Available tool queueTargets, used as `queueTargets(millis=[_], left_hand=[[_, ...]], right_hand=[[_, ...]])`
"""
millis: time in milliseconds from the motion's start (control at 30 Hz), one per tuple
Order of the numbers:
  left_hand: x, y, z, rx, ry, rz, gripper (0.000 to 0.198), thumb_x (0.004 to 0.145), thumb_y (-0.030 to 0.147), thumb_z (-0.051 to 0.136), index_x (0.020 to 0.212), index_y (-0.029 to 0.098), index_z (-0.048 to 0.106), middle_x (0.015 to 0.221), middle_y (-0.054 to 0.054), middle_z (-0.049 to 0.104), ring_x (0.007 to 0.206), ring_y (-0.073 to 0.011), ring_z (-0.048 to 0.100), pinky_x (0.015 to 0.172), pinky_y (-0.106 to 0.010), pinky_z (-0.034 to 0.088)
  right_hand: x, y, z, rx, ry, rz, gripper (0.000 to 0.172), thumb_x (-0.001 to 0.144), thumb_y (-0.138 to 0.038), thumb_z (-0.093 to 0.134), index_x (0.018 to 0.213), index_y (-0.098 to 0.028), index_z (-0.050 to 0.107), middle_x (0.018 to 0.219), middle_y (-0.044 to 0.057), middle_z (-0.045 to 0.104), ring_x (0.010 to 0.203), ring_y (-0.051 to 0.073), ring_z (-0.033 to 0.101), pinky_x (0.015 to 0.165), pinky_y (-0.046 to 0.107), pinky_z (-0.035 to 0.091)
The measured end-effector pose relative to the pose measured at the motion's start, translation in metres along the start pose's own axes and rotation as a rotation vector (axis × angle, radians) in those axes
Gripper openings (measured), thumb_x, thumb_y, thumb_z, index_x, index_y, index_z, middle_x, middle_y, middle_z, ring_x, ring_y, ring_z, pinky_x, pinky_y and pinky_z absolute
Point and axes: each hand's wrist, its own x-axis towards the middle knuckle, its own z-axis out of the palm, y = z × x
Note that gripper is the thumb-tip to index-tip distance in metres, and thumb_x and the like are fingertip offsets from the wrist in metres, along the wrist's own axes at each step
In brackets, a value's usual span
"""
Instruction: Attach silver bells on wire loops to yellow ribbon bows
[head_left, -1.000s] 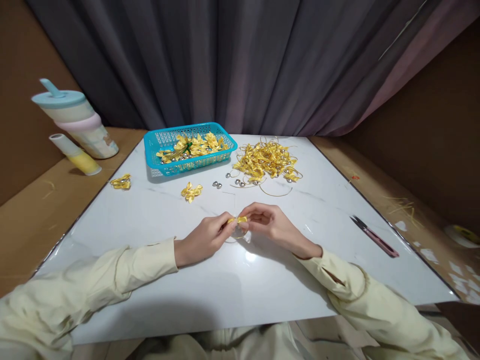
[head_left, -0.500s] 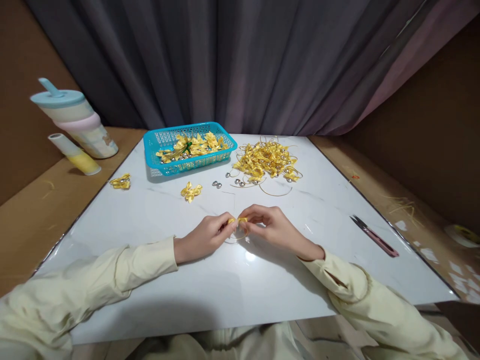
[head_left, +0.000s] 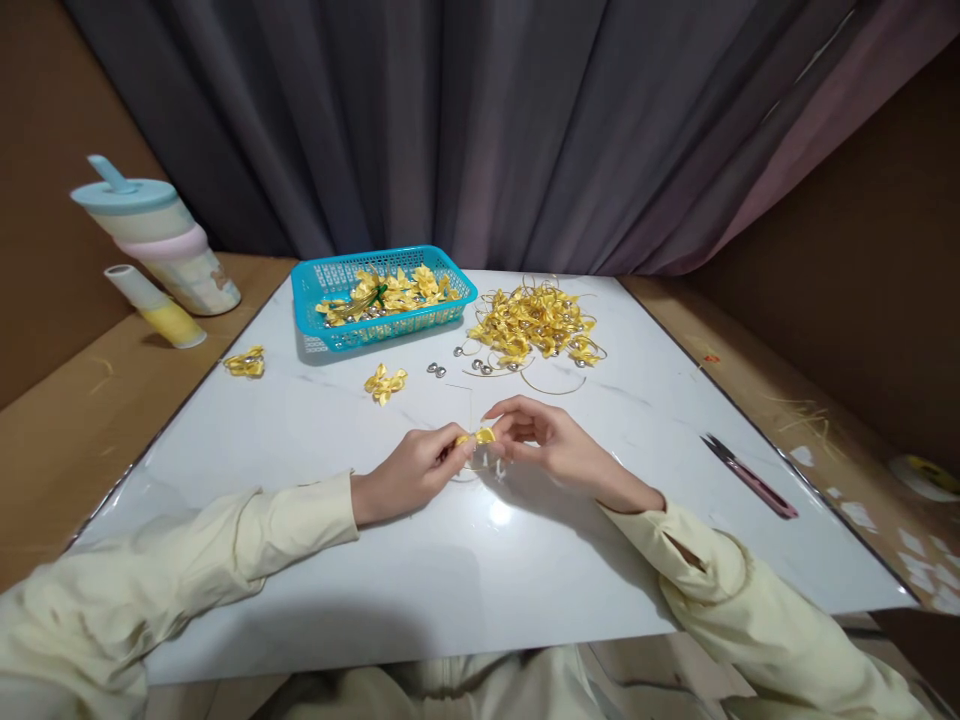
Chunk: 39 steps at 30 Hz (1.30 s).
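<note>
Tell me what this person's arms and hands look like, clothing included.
The left sleeve and right sleeve are long, loose, creased and pale yellow-green, with a slit near the right cuff. The left hand and right hand are ungloved.

One camera on the person's head looks forward and down at the left hand [head_left: 416, 465] and right hand [head_left: 551, 445], close by. The lap [head_left: 465, 690] is at six o'clock, the curtain [head_left: 412, 130] farther at twelve.

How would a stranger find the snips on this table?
Start at the white table and follow it rightward past the person's right hand. Near the table's right edge lie the snips, dark blades pointing away from the person. Their pink handle sets them apart from the yellow ribbon pieces.
</note>
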Motion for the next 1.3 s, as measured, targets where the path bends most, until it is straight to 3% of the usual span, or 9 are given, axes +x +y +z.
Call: queueTargets(millis=[133,267,400,533,1000,1133,1300], left_hand=[[0.001,0.001,-0.001,-0.013,0.002,-0.012,0.026,0.089,0.029,0.037,0.065,0.018,0.038,0.052,0.007,0.033,0.048,-0.0079,0.032,0.049,-0.020,0.027],[0.001,0.001,0.000,-0.032,-0.008,-0.022,0.025,0.089,0.030,0.037,0.067,0.018,0.038,0.053,0.007,0.033,0.049,-0.0080,0.032,0.048,-0.020,0.026],[0.002,0.001,-0.001,-0.031,-0.018,-0.018,0.023,0.090,0.029,0.037,0.069,0.018,0.041,0.054,0.006,0.035,0.050,-0.0081,0.033,0.050,-0.020,0.027],[0.002,0.001,-0.001,-0.030,-0.022,-0.018,0.023,0.089,0.028,0.037,0.070,0.017,0.042,0.054,0.007,0.035,0.050,-0.0078,0.033,0.050,-0.020,0.028],[0.000,-0.001,0.000,-0.038,-0.038,-0.034,0.024,0.088,0.029,0.040,0.068,0.016,0.045,0.053,0.006,0.037,0.050,-0.0071,0.033,0.049,-0.020,0.027],[0.003,-0.001,-0.003,-0.190,-0.087,-0.099,0.026,0.087,0.033,0.042,0.071,0.015,0.049,0.056,0.006,0.040,0.051,-0.0073,0.034,0.049,-0.020,0.028],[0.007,0.000,-0.005,-0.421,-0.123,-0.201,0.028,0.086,0.037,0.045,0.069,0.015,0.048,0.053,0.007,0.038,0.049,-0.0069,0.033,0.047,-0.020,0.027]], right_hand=[[-0.004,-0.004,0.001,-0.110,0.075,-0.110,0.020,0.077,-0.026,0.062,0.095,-0.018,0.055,0.073,0.001,0.061,0.066,0.013,0.056,0.067,0.028,0.046],[-0.010,-0.006,0.008,-0.405,0.212,-0.264,0.012,0.078,-0.017,0.058,0.090,-0.019,0.057,0.072,0.001,0.063,0.064,0.014,0.056,0.063,0.027,0.045],[-0.014,-0.001,0.014,-0.693,0.297,-0.475,0.015,0.081,-0.009,0.048,0.087,-0.019,0.058,0.074,0.005,0.061,0.067,0.016,0.056,0.061,0.027,0.043],[-0.012,0.005,0.016,-0.775,0.342,-0.595,0.017,0.082,-0.006,0.046,0.087,-0.018,0.057,0.070,0.005,0.060,0.066,0.016,0.054,0.059,0.028,0.042],[-0.011,-0.002,0.015,-0.591,0.354,-0.395,0.010,0.077,-0.010,0.057,0.081,-0.019,0.059,0.076,0.001,0.064,0.063,0.011,0.055,0.062,0.023,0.046],[-0.011,-0.005,0.014,-0.609,0.326,-0.448,0.011,0.080,-0.010,0.055,0.083,-0.019,0.060,0.075,0.002,0.063,0.065,0.013,0.055,0.063,0.025,0.045],[-0.008,-0.006,0.011,-0.594,0.224,-0.485,0.010,0.082,-0.013,0.054,0.088,-0.018,0.060,0.090,0.007,0.061,0.083,0.016,0.058,0.074,0.029,0.047]])
